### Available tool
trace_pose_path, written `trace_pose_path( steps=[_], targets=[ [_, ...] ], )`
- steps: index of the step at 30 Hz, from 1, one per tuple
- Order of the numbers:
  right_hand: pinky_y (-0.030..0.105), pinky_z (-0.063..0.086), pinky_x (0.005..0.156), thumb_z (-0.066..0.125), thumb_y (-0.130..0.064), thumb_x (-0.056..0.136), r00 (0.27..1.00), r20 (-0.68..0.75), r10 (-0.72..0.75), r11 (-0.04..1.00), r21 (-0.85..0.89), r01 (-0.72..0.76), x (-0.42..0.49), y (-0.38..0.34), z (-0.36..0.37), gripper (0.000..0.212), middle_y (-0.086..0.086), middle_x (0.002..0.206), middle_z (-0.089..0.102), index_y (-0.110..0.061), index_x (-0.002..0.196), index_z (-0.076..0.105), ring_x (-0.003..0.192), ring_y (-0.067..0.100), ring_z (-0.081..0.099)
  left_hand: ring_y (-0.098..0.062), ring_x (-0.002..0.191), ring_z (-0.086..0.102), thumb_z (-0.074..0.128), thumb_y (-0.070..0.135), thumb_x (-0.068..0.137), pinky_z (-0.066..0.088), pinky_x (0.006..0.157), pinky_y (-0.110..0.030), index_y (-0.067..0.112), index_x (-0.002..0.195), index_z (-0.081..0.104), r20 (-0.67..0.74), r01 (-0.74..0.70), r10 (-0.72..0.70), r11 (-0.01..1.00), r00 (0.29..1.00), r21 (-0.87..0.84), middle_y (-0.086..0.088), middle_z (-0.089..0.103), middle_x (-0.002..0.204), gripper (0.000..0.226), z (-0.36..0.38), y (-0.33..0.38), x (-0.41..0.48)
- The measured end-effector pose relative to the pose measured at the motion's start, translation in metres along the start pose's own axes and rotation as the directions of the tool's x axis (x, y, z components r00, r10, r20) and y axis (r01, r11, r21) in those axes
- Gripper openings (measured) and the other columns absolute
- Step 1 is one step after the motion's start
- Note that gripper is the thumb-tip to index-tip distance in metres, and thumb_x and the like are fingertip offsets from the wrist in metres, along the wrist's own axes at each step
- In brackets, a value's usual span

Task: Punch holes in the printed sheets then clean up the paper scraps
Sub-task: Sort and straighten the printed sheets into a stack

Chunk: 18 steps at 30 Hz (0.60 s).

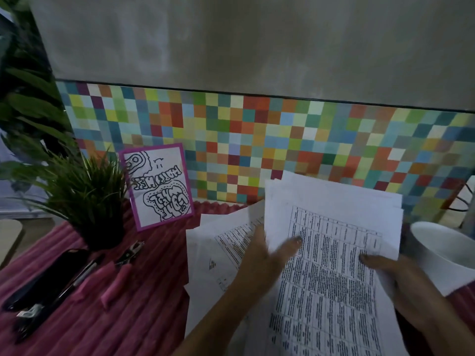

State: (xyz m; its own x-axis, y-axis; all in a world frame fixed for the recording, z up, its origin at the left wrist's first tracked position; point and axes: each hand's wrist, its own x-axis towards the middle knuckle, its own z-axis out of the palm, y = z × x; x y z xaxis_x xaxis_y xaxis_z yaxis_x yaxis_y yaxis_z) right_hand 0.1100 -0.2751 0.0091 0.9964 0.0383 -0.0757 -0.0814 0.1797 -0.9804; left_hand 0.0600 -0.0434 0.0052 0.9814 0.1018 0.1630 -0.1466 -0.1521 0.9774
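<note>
Gripping a raised stack of white printed sheets (331, 265) dense with black tables, a person appears to square the pages above a ribbed pink table covering (144, 317), likely aligning the edges before punching. The left hand (262, 255) clasps the stack's left edge, thumb laid across the top page and fingers out of sight behind. The right hand (403, 281) pinches the right edge, thumb on top. Holding both sides keeps the loose pages from fanning.

More white printed pages (221, 250) lie flat on the covering under and left of the stack, seemingly set aside. The silver plier-style hole punch with pink handles (118, 268) rests untouched further left, beside a long black case-like object (48, 276), within the left hand's reach. A white round bowl (442, 255) sits just right of the right hand, possibly to catch scraps. No holes or scraps show, so punching looks not yet begun.
</note>
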Motion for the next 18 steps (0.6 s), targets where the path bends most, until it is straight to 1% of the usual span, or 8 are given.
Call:
trace_pose_path(
  steps=[2, 4, 6, 8, 11, 14, 16, 18],
  targets=[
    [0.021, 0.058, 0.070, 0.057, 0.010, 0.077, 0.999, 0.038, -0.027, 1.000, -0.001, 0.027, 0.002, -0.002, -0.003, 0.049, 0.004, 0.110, 0.073, -0.007, 0.123, 0.060, 0.096, 0.015, 0.071, -0.003, 0.104, 0.063, 0.061, 0.025, 0.092, 0.056, 0.083, -0.021, 0.023, 0.127, 0.051, 0.006, -0.056, 0.056, 0.998, 0.998, 0.013, 0.009, 0.065, 0.117, 0.037, 0.004, -0.004, -0.003],
    [0.034, 0.058, 0.072, 0.067, 0.004, 0.073, 0.994, 0.104, 0.037, 0.998, -0.054, -0.031, 0.002, -0.005, -0.008, 0.052, 0.011, 0.111, 0.073, -0.010, 0.122, 0.061, 0.095, 0.028, 0.072, -0.005, 0.103, 0.064, 0.057, 0.020, 0.094, 0.058, 0.082, -0.024, 0.021, 0.127, 0.052, -0.057, -0.100, 0.100, 0.995, 0.993, 0.006, 0.006, 0.066, 0.117, 0.033, 0.004, -0.003, -0.004],
    [0.041, 0.058, 0.070, 0.080, -0.001, 0.059, 0.983, 0.134, 0.122, 0.975, -0.199, -0.094, -0.002, -0.005, -0.009, 0.056, 0.017, 0.103, 0.074, -0.008, 0.113, 0.067, 0.087, 0.037, 0.072, -0.001, 0.094, 0.066, 0.056, 0.021, 0.095, 0.058, 0.074, -0.021, 0.022, 0.118, 0.056, -0.141, -0.135, 0.139, 0.990, 0.980, 0.042, 0.008, 0.068, 0.109, 0.023, 0.001, 0.001, -0.003],
    [0.037, 0.059, 0.057, 0.082, 0.002, 0.054, 0.988, 0.100, 0.114, 0.948, -0.310, -0.078, -0.004, -0.002, -0.008, 0.052, 0.020, 0.091, 0.075, 0.000, 0.104, 0.070, 0.073, 0.035, 0.073, -0.004, 0.079, 0.067, 0.054, 0.028, 0.096, 0.054, 0.064, -0.016, 0.022, 0.100, 0.058, -0.248, -0.122, 0.182, 0.963, 0.952, 0.241, 0.006, 0.069, 0.093, 0.008, -0.010, 0.007, 0.000],
    [0.034, 0.055, 0.055, 0.068, 0.009, 0.078, 0.998, -0.066, -0.018, 0.924, -0.381, -0.009, -0.001, -0.001, -0.013, 0.025, 0.005, 0.071, 0.075, -0.001, 0.101, 0.069, 0.061, 0.030, 0.070, -0.020, 0.093, 0.061, 0.050, 0.057, 0.090, 0.045, 0.072, -0.024, 0.015, 0.100, 0.055, -0.372, 0.155, 0.145, 0.729, 0.917, 0.667, -0.002, 0.062, 0.097, 0.043, -0.040, -0.001, 0.003],
    [0.028, 0.056, 0.068, 0.076, -0.004, 0.077, 0.983, -0.137, -0.119, 0.943, -0.327, 0.068, -0.001, -0.011, -0.021, 0.027, -0.019, 0.075, 0.073, -0.022, 0.096, 0.071, 0.084, 0.023, 0.069, -0.035, 0.132, 0.033, 0.049, 0.083, 0.069, 0.033, 0.103, -0.050, 0.004, 0.136, 0.038, -0.403, 0.463, -0.237, 0.329, 0.884, 0.823, -0.017, 0.037, 0.143, 0.105, -0.061, -0.013, 0.001],
    [0.028, 0.054, 0.082, 0.089, -0.031, 0.057, 0.984, -0.154, -0.091, 0.977, -0.204, 0.058, 0.000, -0.014, -0.030, 0.038, -0.018, 0.083, 0.073, -0.024, 0.090, 0.072, 0.087, 0.012, 0.070, -0.039, 0.136, 0.025, 0.052, 0.085, 0.065, 0.025, 0.108, -0.055, 0.000, 0.142, 0.030, -0.389, 0.483, -0.329, 0.284, 0.861, 0.828, -0.020, 0.027, 0.149, 0.116, -0.065, -0.018, 0.001],
    [0.034, 0.051, 0.082, 0.089, -0.036, 0.051, 0.986, -0.137, -0.093, 0.988, -0.132, 0.075, 0.001, -0.014, -0.035, 0.049, -0.003, 0.080, 0.072, -0.018, 0.092, 0.069, 0.093, 0.021, 0.070, -0.039, 0.134, 0.027, 0.058, 0.079, 0.068, 0.025, 0.108, -0.055, 0.004, 0.138, 0.039, -0.391, 0.472, -0.284, 0.329, 0.876, 0.818, -0.017, 0.030, 0.148, 0.104, -0.069, -0.022, 0.007]
  ],
)
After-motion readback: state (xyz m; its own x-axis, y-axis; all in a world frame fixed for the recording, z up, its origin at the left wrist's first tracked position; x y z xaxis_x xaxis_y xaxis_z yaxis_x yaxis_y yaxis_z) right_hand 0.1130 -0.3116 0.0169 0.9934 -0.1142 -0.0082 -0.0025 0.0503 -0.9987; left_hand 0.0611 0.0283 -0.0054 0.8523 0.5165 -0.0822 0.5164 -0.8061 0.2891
